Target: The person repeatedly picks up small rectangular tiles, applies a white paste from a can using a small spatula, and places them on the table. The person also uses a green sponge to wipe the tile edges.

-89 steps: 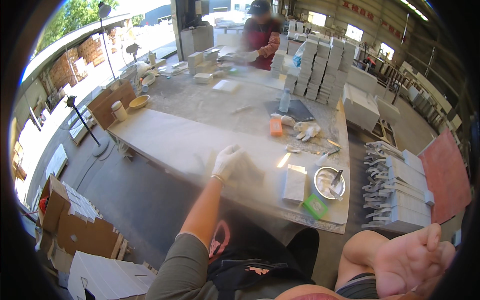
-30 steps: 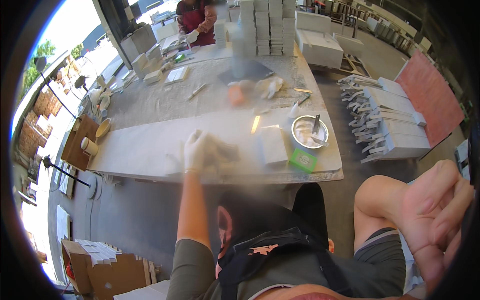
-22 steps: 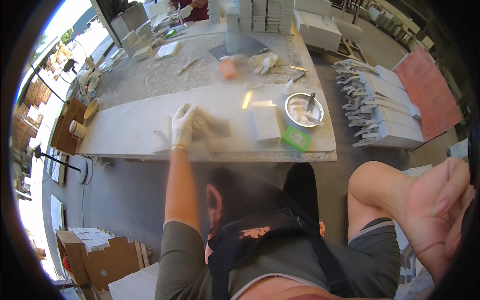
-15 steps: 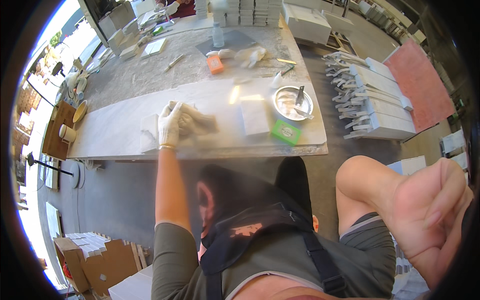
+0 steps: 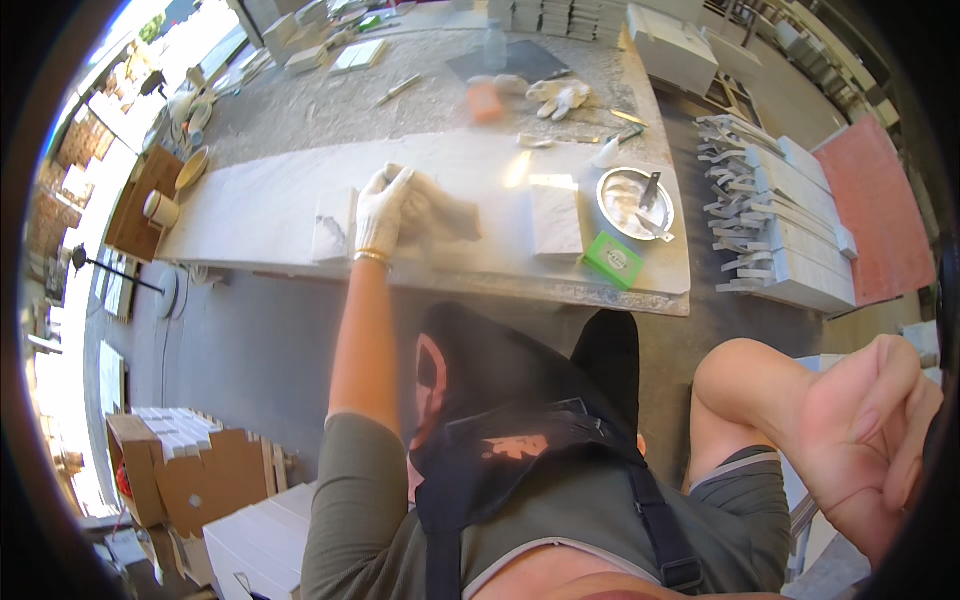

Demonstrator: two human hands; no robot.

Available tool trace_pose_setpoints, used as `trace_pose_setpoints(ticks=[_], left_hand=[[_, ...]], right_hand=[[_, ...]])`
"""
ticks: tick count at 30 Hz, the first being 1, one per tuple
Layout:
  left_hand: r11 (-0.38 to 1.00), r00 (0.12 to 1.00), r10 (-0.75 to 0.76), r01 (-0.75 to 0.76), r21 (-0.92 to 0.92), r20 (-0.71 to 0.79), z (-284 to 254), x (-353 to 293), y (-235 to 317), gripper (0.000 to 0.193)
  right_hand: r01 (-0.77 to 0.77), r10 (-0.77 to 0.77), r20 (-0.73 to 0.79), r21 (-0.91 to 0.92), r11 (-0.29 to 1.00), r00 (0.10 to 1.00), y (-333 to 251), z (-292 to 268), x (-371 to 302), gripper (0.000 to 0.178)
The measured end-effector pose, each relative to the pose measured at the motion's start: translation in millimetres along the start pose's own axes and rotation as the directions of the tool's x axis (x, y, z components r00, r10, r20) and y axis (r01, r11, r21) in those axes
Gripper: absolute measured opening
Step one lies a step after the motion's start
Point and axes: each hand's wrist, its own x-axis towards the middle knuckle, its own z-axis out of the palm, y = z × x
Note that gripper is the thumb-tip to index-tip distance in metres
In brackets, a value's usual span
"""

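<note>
My left hand (image 5: 382, 212), in a white work glove, rests at the near part of the pale slab (image 5: 255, 215) on the workbench. Its fingers are drawn together, and whatever may be between them is hidden. Just left of it lies a white, grey-veined stone tile (image 5: 333, 228); another tile (image 5: 556, 222) lies farther right. My bare right hand (image 5: 868, 425) is raised close to the camera at the right rim, fingers curled. What they grip, if anything, cannot be seen. Beside the right tile are a green box (image 5: 612, 262) and a round tub of white paste (image 5: 622, 213) with spreading tools in it.
Farther back lie an orange box (image 5: 486, 103), an empty white glove (image 5: 560, 97), a pen-like tool (image 5: 399, 90) and a clear bottle (image 5: 495, 45). Strapped white slabs (image 5: 790, 220) stand right of the bench. A cardboard box (image 5: 215, 480) sits at lower left.
The view has shifted, so bench and things sit farther right and slightly higher. My left hand stays beside the left tile; my right hand stays raised and curled.
</note>
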Motion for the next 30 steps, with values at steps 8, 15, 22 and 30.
trace_pose_setpoints(ticks=[8,15,22,30], left_hand=[[0.973,0.997,-0.071,0.074,-0.218,0.022,0.2,-6.0,8.6,0.017],[0.918,0.982,-0.148,0.18,-0.355,0.114,30.8,-88.2,29.7,0.012],[0.85,0.898,-0.331,0.417,-0.322,0.29,56.2,-177.8,3.6,0.029],[0.797,0.818,-0.39,0.53,-0.289,0.423,49.3,-191.3,6.9,0.046]], right_hand=[[-0.456,0.432,-0.214,-0.079,0.887,0.876,118.1,6.6,-107.4,0.033],[-0.875,0.879,0.005,0.096,0.474,0.476,180.7,43.0,-183.4,0.052],[-0.948,0.895,0.312,0.102,0.303,0.32,183.2,54.1,-223.6,0.041],[-0.83,0.969,-0.029,0.51,0.226,0.247,197.5,38.9,-236.9,0.028]])
